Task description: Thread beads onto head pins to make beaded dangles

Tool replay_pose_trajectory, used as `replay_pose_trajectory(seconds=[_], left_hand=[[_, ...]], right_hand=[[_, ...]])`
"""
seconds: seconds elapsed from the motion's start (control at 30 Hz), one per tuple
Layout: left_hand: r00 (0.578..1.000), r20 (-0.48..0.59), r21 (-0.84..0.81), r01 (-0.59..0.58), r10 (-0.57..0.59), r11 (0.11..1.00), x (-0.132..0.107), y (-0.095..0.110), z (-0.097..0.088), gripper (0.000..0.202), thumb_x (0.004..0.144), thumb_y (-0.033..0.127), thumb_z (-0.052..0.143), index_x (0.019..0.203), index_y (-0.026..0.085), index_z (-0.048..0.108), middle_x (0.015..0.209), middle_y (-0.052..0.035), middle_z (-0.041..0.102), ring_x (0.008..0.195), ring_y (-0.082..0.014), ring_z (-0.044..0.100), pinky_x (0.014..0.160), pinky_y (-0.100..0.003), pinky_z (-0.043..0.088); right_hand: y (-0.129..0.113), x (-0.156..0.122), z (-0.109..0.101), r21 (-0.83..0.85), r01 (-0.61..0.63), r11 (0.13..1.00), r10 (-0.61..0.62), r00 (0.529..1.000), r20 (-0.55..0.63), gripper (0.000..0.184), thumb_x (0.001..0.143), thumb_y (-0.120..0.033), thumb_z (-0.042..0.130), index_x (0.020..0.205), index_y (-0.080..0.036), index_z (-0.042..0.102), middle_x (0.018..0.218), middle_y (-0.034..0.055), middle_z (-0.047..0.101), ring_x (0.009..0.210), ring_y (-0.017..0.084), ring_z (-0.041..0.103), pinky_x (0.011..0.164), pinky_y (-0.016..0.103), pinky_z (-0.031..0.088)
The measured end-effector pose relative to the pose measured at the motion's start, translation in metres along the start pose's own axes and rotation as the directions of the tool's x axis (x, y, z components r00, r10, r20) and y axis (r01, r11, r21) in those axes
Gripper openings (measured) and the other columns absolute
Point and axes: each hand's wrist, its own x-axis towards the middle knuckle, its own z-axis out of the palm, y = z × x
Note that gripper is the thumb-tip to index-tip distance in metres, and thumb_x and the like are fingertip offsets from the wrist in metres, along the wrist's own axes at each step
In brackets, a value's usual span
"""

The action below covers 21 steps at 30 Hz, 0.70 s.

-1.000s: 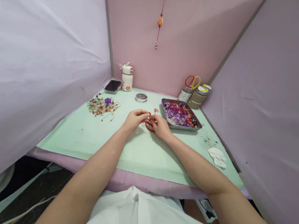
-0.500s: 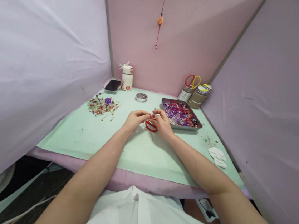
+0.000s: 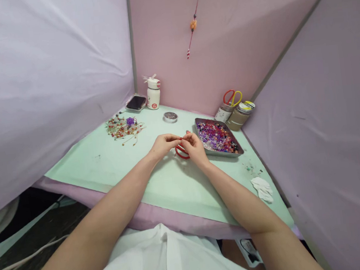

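My left hand (image 3: pixel 165 145) and my right hand (image 3: pixel 196 148) meet above the middle of the table, fingertips almost touching. Both are closed in a pinch at a small red piece (image 3: pixel 181 138), too small to tell whether it is a bead or a bit of cord. Below the fingers lies a pair of scissors (image 3: pixel 182 153) with red handles, partly hidden by my right hand. Just right of that hand stands a dark metal tray (image 3: pixel 223 153) filled with purple, red and orange beads (image 3: pixel 216 137).
A pile of beaded strings (image 3: pixel 122 128) lies on the left. At the back are a phone (image 3: pixel 136 102), a white bottle (image 3: pixel 153 95) and a small round tin (image 3: pixel 170 117). Two jars (image 3: pixel 239 117), one holding scissors, stand behind the tray. Crumpled white tissue (image 3: pixel 262 189) lies front right.
The fingers of my right hand have closed in toward my left fingertips, where they were slightly spread before. The scissors and tray have stayed put.
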Motion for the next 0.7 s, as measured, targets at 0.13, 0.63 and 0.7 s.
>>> replay_pose_trajectory(seconds=[0.13, 0.63, 0.7], left_hand=[[0.998, 0.023, -0.039, 0.066, -0.065, 0.997, -0.0014, 0.0015, 0.0015, 0.028, 0.065, 0.031, 0.068, 0.086, 0.014, 0.074, 0.084, -0.0076, 0.072, 0.077, -0.0163, 0.061, 0.075, -0.03, 0.046], [0.993, -0.047, -0.182, 0.101, -0.111, 0.978, 0.0015, -0.001, 0.0026, 0.023, 0.062, 0.025, 0.071, 0.082, 0.013, 0.073, 0.083, -0.0078, 0.072, 0.079, -0.0163, 0.063, 0.082, -0.033, 0.048], [0.992, -0.06, -0.193, 0.095, -0.108, 0.977, 0.0029, -0.0025, 0.002, 0.025, 0.062, 0.026, 0.072, 0.083, 0.013, 0.073, 0.084, -0.0083, 0.072, 0.079, -0.0162, 0.063, 0.082, -0.033, 0.048]], right_hand=[[0.0001, 0.0002, -0.001, -0.042, 0.058, 0.997, -0.059, 0.997, -0.042, 0.014, 0.077, -0.034, 0.058, 0.075, -0.021, 0.052, 0.074, -0.0003, 0.056, 0.075, 0.014, 0.055, 0.074, 0.029, 0.045], [0.0061, -0.0027, -0.0036, -0.164, 0.113, 0.98, -0.109, 0.994, 0.03, 0.014, 0.08, -0.037, 0.057, 0.083, -0.023, 0.055, 0.07, -0.0023, 0.055, 0.062, 0.013, 0.048, 0.061, 0.027, 0.041], [0.0065, -0.0034, -0.0033, -0.173, 0.115, 0.978, -0.112, 0.993, 0.027, 0.014, 0.08, -0.036, 0.057, 0.085, -0.023, 0.056, 0.068, -0.0028, 0.054, 0.061, 0.013, 0.047, 0.06, 0.026, 0.04]])
